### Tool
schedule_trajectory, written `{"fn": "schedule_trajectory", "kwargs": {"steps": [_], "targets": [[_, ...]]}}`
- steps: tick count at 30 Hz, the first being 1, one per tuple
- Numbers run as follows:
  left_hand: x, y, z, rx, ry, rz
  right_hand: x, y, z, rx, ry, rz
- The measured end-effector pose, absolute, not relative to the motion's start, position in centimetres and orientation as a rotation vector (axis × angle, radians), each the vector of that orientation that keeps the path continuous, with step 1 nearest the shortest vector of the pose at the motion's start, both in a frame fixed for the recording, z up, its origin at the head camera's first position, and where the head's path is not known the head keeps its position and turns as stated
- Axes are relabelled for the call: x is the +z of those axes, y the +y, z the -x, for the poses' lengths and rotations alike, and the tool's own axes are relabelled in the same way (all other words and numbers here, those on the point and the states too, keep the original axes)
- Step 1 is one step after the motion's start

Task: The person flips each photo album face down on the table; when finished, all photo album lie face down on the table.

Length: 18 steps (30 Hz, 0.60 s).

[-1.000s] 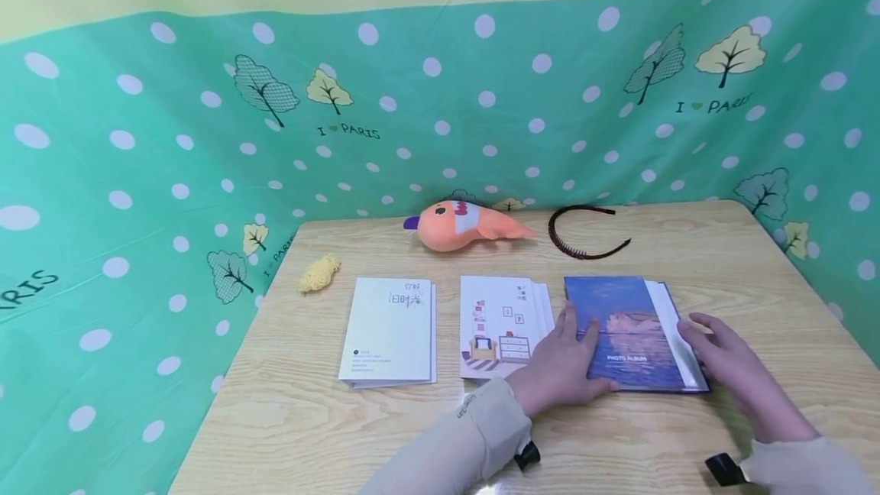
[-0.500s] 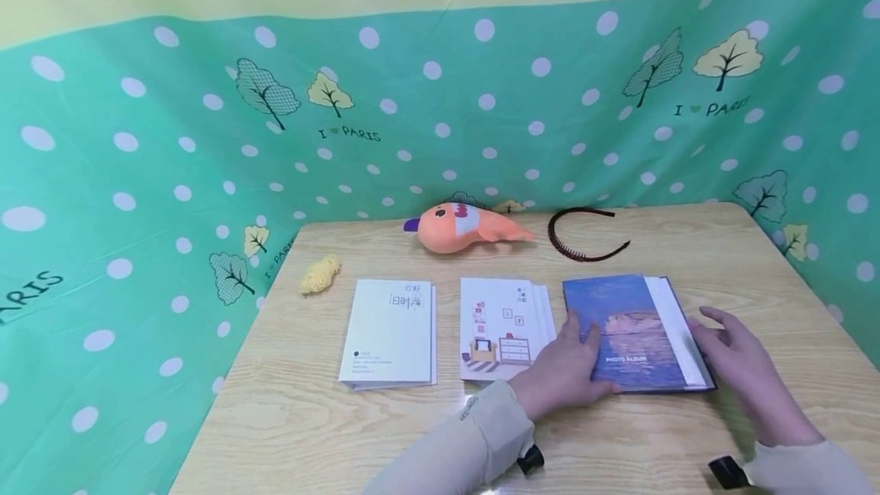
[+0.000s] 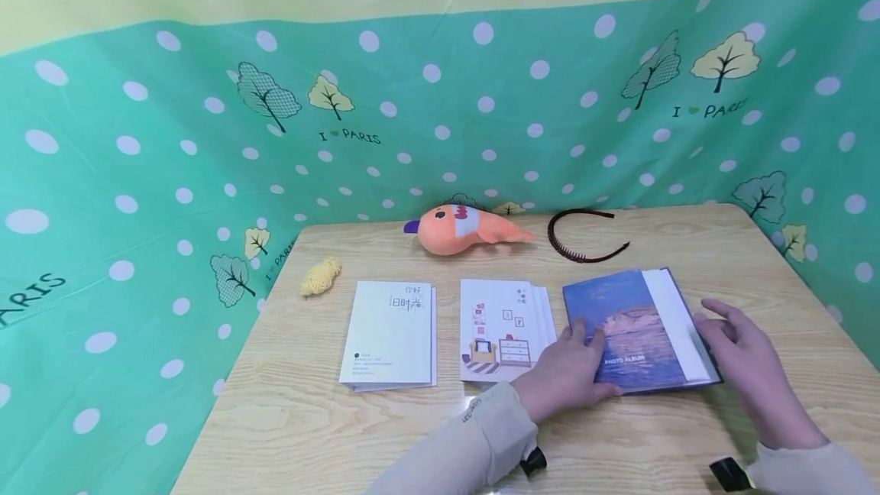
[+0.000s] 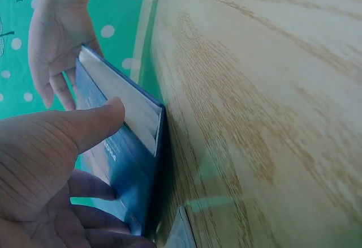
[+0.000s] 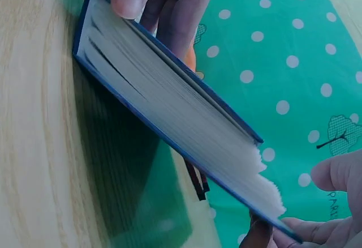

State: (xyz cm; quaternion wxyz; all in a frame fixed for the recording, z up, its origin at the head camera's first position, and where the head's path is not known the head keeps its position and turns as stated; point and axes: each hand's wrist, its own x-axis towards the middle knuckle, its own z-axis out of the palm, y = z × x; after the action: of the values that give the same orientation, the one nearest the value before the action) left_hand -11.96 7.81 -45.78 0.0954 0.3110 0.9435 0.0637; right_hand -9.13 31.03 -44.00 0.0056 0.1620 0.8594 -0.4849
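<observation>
A blue photo album (image 3: 639, 327) with a pink landscape on its cover lies tilted, its right side raised off the table. My left hand (image 3: 564, 373) rests at the album's left side, fingers spread on the front cover, thumb near the lower edge. On the right, my right hand (image 3: 745, 357) supports the raised edge. The right wrist view shows a fingertip (image 5: 259, 231) beneath the back cover and the thumb (image 5: 334, 174) apart from the pages. Left of that album lies a white album (image 3: 495, 327) with a room drawing, partly behind my left hand.
Another white album (image 3: 388, 334) with Chinese print lies farther left. A yellow yarn bundle (image 3: 321, 277), an orange bird-like plush toy (image 3: 447, 234) and a dark toothed headband (image 3: 571, 254) are toward the back of the wooden table (image 3: 289, 418). Behind hangs a green dotted cloth (image 3: 440, 98).
The blue album's right side has risen and turned slightly, its far right corner shifting away. My right hand has moved a little right with that edge; my left hand has barely moved.
</observation>
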Motion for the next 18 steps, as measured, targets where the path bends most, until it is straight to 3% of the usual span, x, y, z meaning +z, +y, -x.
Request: {"fn": "schedule_trajectory", "kwargs": {"steps": [9, 18], "targets": [[-46.00, 7.87, 12.13, 0.141, 2.793, -1.053, -43.63, 30.48, 8.78, -1.508, 2.764, -0.413], [-45.28, 7.90, 11.92, 0.408, 2.703, -1.112, -43.05, 30.04, 8.54, -1.684, 2.717, -0.190]]}}
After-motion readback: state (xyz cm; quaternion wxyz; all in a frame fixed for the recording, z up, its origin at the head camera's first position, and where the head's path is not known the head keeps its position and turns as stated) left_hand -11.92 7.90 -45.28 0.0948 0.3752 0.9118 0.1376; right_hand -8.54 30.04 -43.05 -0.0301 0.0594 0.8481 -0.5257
